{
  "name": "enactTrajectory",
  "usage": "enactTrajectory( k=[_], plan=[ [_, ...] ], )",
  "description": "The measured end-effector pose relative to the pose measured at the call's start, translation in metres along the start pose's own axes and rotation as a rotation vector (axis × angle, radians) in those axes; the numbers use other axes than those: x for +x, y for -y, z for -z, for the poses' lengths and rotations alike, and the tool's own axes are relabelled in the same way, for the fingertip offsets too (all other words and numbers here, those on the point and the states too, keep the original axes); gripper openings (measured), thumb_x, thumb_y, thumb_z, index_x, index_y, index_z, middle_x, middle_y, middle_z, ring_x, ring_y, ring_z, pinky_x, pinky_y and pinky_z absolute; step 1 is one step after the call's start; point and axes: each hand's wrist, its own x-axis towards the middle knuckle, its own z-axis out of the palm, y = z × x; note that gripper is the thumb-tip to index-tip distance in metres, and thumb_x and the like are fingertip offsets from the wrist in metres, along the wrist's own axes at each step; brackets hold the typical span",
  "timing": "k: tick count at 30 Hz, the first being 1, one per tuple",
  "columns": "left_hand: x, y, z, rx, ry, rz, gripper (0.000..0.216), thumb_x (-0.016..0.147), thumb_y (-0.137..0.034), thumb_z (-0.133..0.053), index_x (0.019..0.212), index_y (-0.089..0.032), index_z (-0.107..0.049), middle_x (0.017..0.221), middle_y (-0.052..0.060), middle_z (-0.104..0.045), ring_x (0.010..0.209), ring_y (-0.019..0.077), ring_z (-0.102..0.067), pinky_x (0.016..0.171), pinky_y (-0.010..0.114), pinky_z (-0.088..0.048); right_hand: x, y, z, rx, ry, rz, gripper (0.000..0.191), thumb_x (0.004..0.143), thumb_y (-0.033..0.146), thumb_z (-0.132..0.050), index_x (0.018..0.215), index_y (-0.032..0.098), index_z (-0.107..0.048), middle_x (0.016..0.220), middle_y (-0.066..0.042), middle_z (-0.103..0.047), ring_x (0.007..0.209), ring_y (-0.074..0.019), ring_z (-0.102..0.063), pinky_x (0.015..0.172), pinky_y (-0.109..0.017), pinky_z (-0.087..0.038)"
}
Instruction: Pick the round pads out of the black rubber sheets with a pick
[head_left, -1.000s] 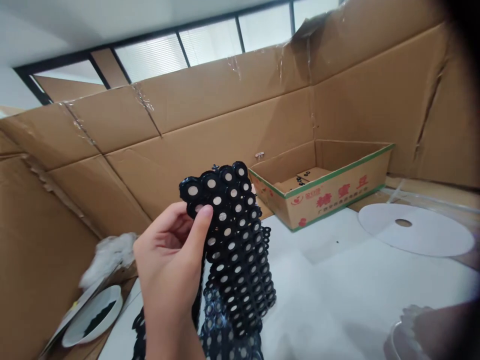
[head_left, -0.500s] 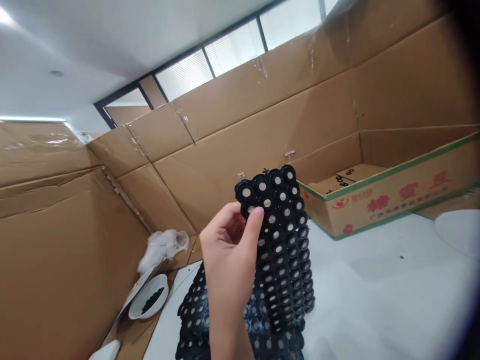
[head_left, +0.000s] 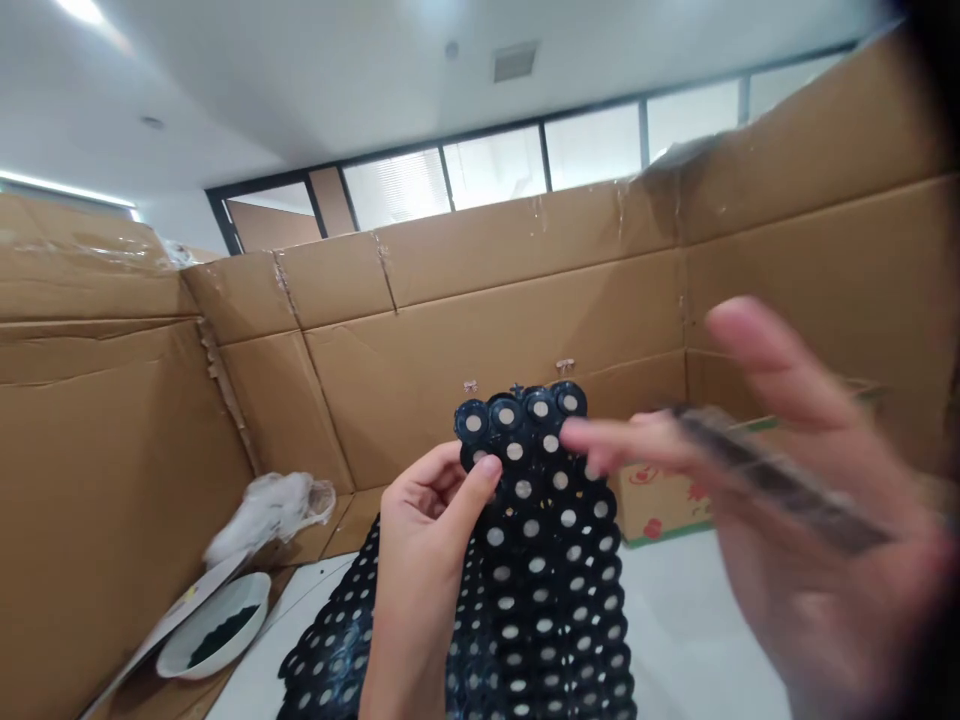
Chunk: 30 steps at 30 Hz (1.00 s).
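Observation:
My left hand (head_left: 435, 530) is closed on the upper left corner of a black sheet of joined round discs with white centres (head_left: 540, 560), holding it upright in front of me. The sheet hangs down and spreads onto the white table surface (head_left: 675, 620). My right hand (head_left: 787, 510), blurred by motion, is close to the camera at the right, its fingers reaching toward the sheet's top edge. It holds a thin dark stick-like tool (head_left: 772, 480).
Cardboard walls (head_left: 525, 290) enclose the table on three sides. A shallow cardboard box with red print (head_left: 660, 495) stands behind my right hand. At the lower left lie a white bowl with dark bits (head_left: 217, 625) and crumpled white plastic (head_left: 270, 505).
My right hand has come into view from the right, holding the tool, and reached toward the sheet. The camera has swung left and up; my left hand still holds the sheet.

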Motion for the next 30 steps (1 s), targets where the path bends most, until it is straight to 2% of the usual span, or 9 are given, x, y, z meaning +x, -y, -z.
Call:
enactTrajectory(
  k=[1, 3, 5, 7, 11, 16, 22, 26, 30],
  plan=[
    [0.000, 0.000, -0.001, -0.024, 0.013, 0.016, 0.010, 0.079, -0.031, -0.078, 0.084, -0.022, -0.077, 0.082, 0.001, -0.075, 0.078, 0.0131, -0.066, 0.074, 0.020, -0.050, 0.009, 0.002, -0.005, 0.059, 0.017, -0.003, 0.065, 0.093, 0.072, -0.023, 0.139, 0.034, -0.050, 0.079, -0.003, -0.071, 0.072, -0.0219, -0.068, 0.072, -0.037, -0.057],
    [-0.001, 0.001, -0.002, -0.052, 0.042, 0.028, 0.011, 0.080, -0.031, -0.077, 0.087, -0.023, -0.077, 0.086, 0.002, -0.077, 0.082, 0.0147, -0.068, 0.077, 0.022, -0.052, 0.016, 0.003, -0.015, 0.137, 0.034, 0.017, 0.046, 0.094, 0.065, -0.042, 0.119, 0.032, -0.059, 0.068, 0.001, -0.063, 0.059, -0.0162, -0.059, 0.056, -0.027, -0.051],
    [-0.001, 0.001, -0.005, -0.069, 0.080, 0.008, 0.015, 0.081, -0.032, -0.076, 0.093, -0.024, -0.078, 0.091, 0.003, -0.078, 0.084, 0.0159, -0.070, 0.080, 0.024, -0.053, 0.013, -0.002, -0.021, 0.134, 0.051, 0.074, 0.022, 0.096, 0.049, -0.054, 0.106, 0.030, -0.057, 0.071, 0.002, -0.059, 0.061, -0.0130, -0.057, 0.057, -0.023, -0.049],
    [-0.001, 0.002, -0.009, -0.077, 0.097, -0.021, 0.017, 0.080, -0.033, -0.076, 0.094, -0.025, -0.079, 0.093, 0.003, -0.079, 0.083, 0.0168, -0.071, 0.081, 0.024, -0.055, 0.010, -0.008, -0.023, 0.073, 0.114, 0.160, 0.012, 0.097, 0.038, -0.055, 0.105, 0.029, -0.054, 0.074, 0.002, -0.060, 0.066, -0.0118, -0.058, 0.064, -0.024, -0.050],
    [-0.002, 0.006, -0.014, -0.117, 0.034, -0.023, 0.019, 0.070, -0.036, -0.084, 0.087, -0.025, -0.081, 0.086, 0.003, -0.080, 0.079, 0.0190, -0.073, 0.077, 0.024, -0.058, 0.013, -0.016, -0.022, -0.060, 0.200, 0.304, 0.009, 0.095, 0.035, -0.060, 0.095, 0.026, -0.060, 0.072, 0.002, -0.060, 0.064, -0.0112, -0.058, 0.058, -0.023, -0.047],
    [-0.005, 0.003, -0.014, -0.168, 0.051, 0.033, 0.032, 0.072, -0.035, -0.083, 0.102, -0.029, -0.079, 0.103, 0.004, -0.079, 0.090, 0.0213, -0.074, 0.087, 0.029, -0.059, 0.018, -0.013, -0.028, -0.155, 0.235, 0.429, 0.003, 0.093, 0.021, -0.063, 0.093, 0.024, -0.065, 0.064, 0.002, -0.061, 0.059, -0.0123, -0.056, 0.054, -0.025, -0.044],
    [-0.010, -0.007, -0.014, -0.182, 0.108, 0.039, 0.024, 0.076, -0.033, -0.080, 0.099, -0.028, -0.080, 0.100, 0.006, -0.080, 0.093, 0.0238, -0.075, 0.093, 0.033, -0.057, 0.014, -0.017, -0.032, -0.171, 0.211, 0.486, 0.014, 0.087, 0.011, -0.065, 0.097, 0.021, -0.066, 0.068, -0.001, -0.064, 0.060, -0.0140, -0.052, 0.055, -0.028, -0.042],
    [-0.011, -0.007, -0.012, -0.180, 0.086, 0.026, 0.026, 0.073, -0.035, -0.082, 0.098, -0.028, -0.080, 0.089, 0.005, -0.080, 0.087, 0.0237, -0.076, 0.090, 0.033, -0.058, 0.013, -0.019, -0.032, -0.190, 0.202, 0.514, 0.019, 0.086, 0.007, -0.064, 0.098, 0.022, -0.066, 0.069, 0.000, -0.064, 0.060, -0.0137, -0.052, 0.058, -0.029, -0.046],
    [-0.012, -0.005, -0.010, -0.169, 0.038, 0.029, 0.029, 0.072, -0.033, -0.083, 0.100, -0.029, -0.080, 0.097, 0.005, -0.080, 0.096, 0.0249, -0.074, 0.094, 0.034, -0.057, 0.013, -0.019, -0.031, -0.224, 0.222, 0.531, 0.021, 0.086, 0.009, -0.065, 0.102, 0.022, -0.066, 0.071, 0.000, -0.065, 0.063, -0.0144, -0.053, 0.059, -0.029, -0.046]
  ],
)
